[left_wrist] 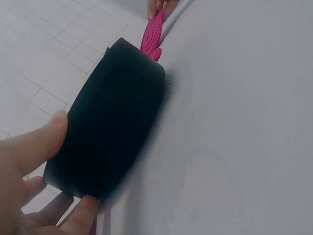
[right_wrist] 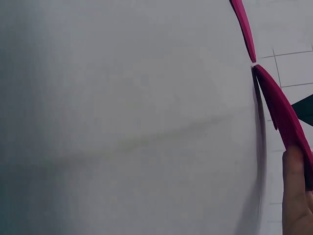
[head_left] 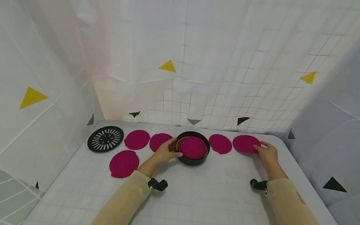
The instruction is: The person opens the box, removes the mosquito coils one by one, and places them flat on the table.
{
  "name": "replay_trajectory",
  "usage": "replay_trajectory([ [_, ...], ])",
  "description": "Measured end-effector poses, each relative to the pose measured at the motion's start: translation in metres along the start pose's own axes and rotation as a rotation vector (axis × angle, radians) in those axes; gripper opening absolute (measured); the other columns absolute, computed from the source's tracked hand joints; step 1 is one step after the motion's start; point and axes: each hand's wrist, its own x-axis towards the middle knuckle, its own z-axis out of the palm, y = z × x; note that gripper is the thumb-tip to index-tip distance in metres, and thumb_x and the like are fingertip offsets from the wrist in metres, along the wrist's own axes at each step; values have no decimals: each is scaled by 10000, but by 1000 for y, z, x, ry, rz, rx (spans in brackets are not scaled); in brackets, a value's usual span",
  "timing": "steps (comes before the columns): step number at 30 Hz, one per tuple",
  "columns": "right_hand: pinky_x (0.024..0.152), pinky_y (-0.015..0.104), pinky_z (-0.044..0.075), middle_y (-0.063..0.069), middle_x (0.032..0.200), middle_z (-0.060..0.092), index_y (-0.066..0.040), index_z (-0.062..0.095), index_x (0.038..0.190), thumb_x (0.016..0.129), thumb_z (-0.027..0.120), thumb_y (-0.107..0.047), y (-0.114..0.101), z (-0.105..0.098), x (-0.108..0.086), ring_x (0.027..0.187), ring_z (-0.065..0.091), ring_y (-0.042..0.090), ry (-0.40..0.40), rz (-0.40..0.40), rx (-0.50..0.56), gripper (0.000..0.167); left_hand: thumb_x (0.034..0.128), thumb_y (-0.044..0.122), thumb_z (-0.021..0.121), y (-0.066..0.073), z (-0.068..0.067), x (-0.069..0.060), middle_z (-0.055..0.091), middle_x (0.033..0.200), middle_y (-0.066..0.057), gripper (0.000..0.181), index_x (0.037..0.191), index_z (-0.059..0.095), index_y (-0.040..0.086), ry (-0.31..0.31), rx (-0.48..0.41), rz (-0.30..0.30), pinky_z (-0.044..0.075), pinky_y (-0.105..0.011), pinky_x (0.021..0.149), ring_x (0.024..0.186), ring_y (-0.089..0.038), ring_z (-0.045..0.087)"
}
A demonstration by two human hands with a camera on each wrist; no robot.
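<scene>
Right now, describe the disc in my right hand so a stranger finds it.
On the white table, follow the far edge rightward. Last comes a flat, magenta spiral disc, the only one pinched by the fingers of the right hand.

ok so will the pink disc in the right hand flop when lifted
The pink disc will probably bend only a little: pinched at its edge by the right hand, it bows gently without collapsing. Its thin profile in the right wrist view suggests it's fairly light.
</scene>
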Motion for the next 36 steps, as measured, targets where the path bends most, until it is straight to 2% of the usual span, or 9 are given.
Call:
replay_trajectory([
  [7, 734, 255, 594, 250, 1461, 373, 7, 287, 1552, 978, 635, -66, 7, -7, 3, 714, 666, 16, -55, 18, -6, 676, 847, 187, 827, 0, 0, 0, 408, 1554, -116, 892, 1573, 313, 112, 0, -10, 6, 463, -449, 1053, 1377, -324, 447],
  [17, 725, 260, 595, 314, 1494, 332, 26, 242, 1557, 979, 625, -40, 9, -10, 2, 708, 682, 37, -90, 44, -6, 697, 856, 196, 819, -1, -1, -1, 411, 1553, -109, 876, 1571, 320, 120, 4, 8, 14, 460, -465, 1054, 1377, -318, 451],
  [21, 738, 283, 597, 312, 1430, 404, 36, 238, 1553, 975, 627, -29, 8, -11, 1, 710, 688, 49, -99, 66, 2, 700, 854, 194, 821, 0, -1, -1, 400, 1560, -114, 883, 1574, 315, 121, 4, 1, 14, 461, -464, 1053, 1377, -320, 450],
  [26, 748, 304, 599, 233, 1264, 494, 46, 249, 1543, 962, 641, -10, 7, -12, 0, 719, 689, 63, -109, 75, 8, 703, 848, 200, 826, 1, -1, -1, 405, 1558, -109, 886, 1573, 321, 128, 9, 4, 8, 460, -454, 1056, 1376, -317, 451],
  [29, 738, 297, 599, 210, 1219, 510, 59, 256, 1533, 963, 641, -11, 7, -12, 0, 714, 682, 59, -110, 69, -8, 692, 851, 203, 824, 1, 0, -1, 406, 1558, -110, 882, 1573, 321, 126, 9, 9, 11, 460, -456, 1056, 1377, -319, 450],
  [32, 730, 286, 600, 244, 1234, 501, 85, 252, 1522, 969, 633, -15, 9, -14, 1, 709, 674, 53, -115, 59, -43, 679, 853, 201, 822, 0, 0, -1, 402, 1560, -108, 880, 1573, 321, 129, 5, 5, 11, 463, -462, 1051, 1378, -319, 448],
  [36, 720, 254, 595, 314, 1311, 462, 118, 282, 1494, 980, 618, -26, 9, -18, 1, 700, 657, 32, -118, 49, -145, 630, 853, 212, 823, 0, 0, -1, 405, 1558, -108, 879, 1572, 325, 135, 3, 7, 9, 470, -471, 1043, 1377, -323, 449],
])
